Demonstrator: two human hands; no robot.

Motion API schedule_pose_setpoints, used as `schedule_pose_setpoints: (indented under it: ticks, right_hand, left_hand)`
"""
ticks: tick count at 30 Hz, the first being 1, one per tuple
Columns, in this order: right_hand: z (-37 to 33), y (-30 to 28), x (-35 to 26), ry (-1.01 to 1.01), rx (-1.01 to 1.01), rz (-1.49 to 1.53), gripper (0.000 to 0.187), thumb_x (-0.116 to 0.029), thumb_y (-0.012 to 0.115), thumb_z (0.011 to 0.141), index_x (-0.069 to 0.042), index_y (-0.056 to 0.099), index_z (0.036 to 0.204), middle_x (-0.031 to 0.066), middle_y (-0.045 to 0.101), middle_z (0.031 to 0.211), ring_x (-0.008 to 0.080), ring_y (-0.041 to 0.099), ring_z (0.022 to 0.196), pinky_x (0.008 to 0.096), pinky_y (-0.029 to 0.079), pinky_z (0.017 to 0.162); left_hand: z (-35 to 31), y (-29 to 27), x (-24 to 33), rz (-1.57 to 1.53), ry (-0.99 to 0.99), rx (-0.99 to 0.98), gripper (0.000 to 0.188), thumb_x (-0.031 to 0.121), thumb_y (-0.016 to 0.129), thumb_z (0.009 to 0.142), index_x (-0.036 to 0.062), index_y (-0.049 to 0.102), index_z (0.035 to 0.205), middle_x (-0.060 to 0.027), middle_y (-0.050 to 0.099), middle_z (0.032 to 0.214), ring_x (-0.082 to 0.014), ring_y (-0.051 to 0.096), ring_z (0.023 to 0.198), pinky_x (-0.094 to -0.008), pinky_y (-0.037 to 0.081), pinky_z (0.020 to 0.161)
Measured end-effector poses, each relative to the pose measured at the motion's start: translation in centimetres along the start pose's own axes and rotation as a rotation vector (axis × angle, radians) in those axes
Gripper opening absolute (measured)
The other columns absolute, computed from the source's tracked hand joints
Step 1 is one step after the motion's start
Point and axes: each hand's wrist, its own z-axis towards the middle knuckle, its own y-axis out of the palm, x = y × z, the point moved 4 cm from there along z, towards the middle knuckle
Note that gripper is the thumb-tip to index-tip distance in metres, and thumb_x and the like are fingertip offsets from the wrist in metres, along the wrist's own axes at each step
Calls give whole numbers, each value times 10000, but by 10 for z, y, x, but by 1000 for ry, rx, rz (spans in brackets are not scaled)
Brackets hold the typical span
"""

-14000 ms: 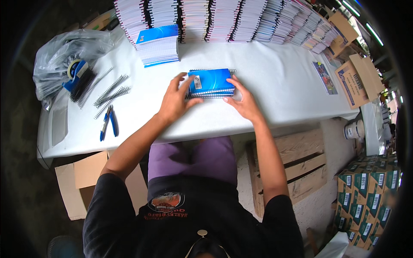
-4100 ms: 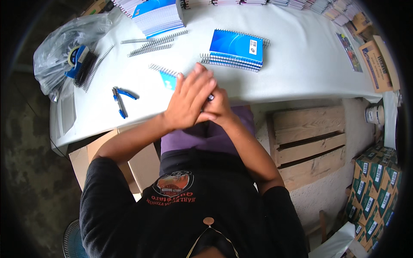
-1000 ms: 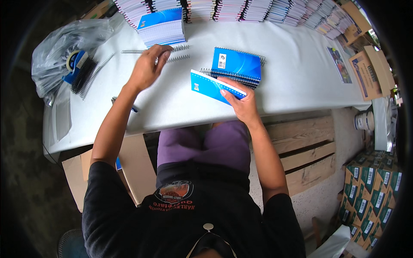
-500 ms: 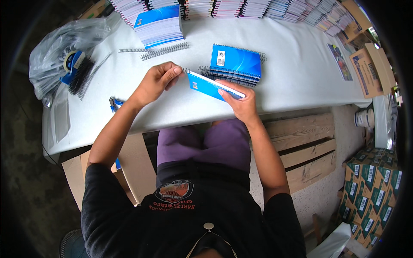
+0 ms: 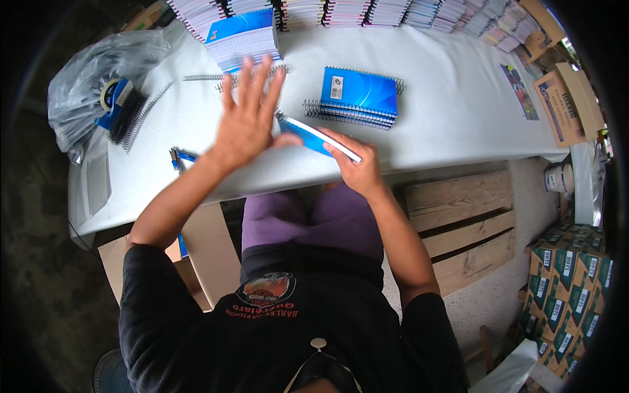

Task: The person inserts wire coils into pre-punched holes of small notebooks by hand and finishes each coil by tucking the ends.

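Observation:
My right hand (image 5: 359, 162) grips a thin blue notebook (image 5: 308, 136) by its near right end, its white page edge turned up. A bit of spiral wire (image 5: 280, 115) shows at the notebook's far left corner. Beside that corner my left hand (image 5: 244, 128) is spread, fingers stretched away from me and slightly blurred; its thumb lies over or against the cover, I cannot tell which. Farther right lies a stack of blue spiral notebooks (image 5: 360, 92), with loose coil ends sticking out at its sides. Behind my left fingers are loose wire coils (image 5: 203, 78), partly hidden.
A pile of unbound blue-covered pads (image 5: 246, 39) stands at the back, before a row of bound books (image 5: 344, 13). At left are a plastic bag (image 5: 78, 85), a tape dispenser (image 5: 116, 101), dark coils (image 5: 128, 118) and blue-handled pliers (image 5: 183, 156). A cardboard box (image 5: 567, 108) stands right.
My left hand has gone from a pinch at the notebook's wire end to spread fingers, reaching farther forward. The notebook has tilted and shifted slightly left and toward me in my right hand.

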Motion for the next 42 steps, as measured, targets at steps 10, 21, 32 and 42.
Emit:
schedule_pose_setpoints:
  ticks: [10, 21, 32, 42]
  right_hand:
    - [-13, 27, -19, -24, 113, 55, 338, 65, 606, 774, -27, 616, 1099, 163, 659, 949, 281, 660, 821, 318, 513, 685]
    - [-16, 26, -20, -178, -16, -49, 453, 101, 555, 716, -65, 603, 1135, 142, 642, 1024, 305, 634, 830, 361, 516, 713]
    - [-14, 36, -22, -198, -81, -14, 449, 48, 584, 727, -80, 576, 1157, 146, 645, 999, 313, 640, 824, 377, 528, 698]
    - [-20, 44, -17, -125, -88, -1, 431, -38, 620, 746, -79, 563, 1171, 163, 648, 941, 339, 633, 804, 392, 516, 710]
  left_hand:
    - [-87, 40, 31, -212, -39, -75, 1156, 796, 373, 692, -165, 235, 1320, -395, 197, 1375, -510, 176, 1308, -640, 92, 1007]
    - [-61, 3, 37, -320, 198, 135, 1120, 796, 416, 673, -112, 305, 1320, -416, 274, 1315, -554, 195, 1267, -585, 137, 1041]
    - [-48, 24, 13, 1, 142, 483, 1149, 801, 347, 695, -158, 229, 1317, -431, 253, 1295, -574, 249, 1226, -656, 173, 983]
    - [-52, 19, 58, -301, 17, 152, 1117, 787, 383, 714, -126, 231, 1341, -362, 169, 1396, -553, 118, 1301, -634, 117, 1018]
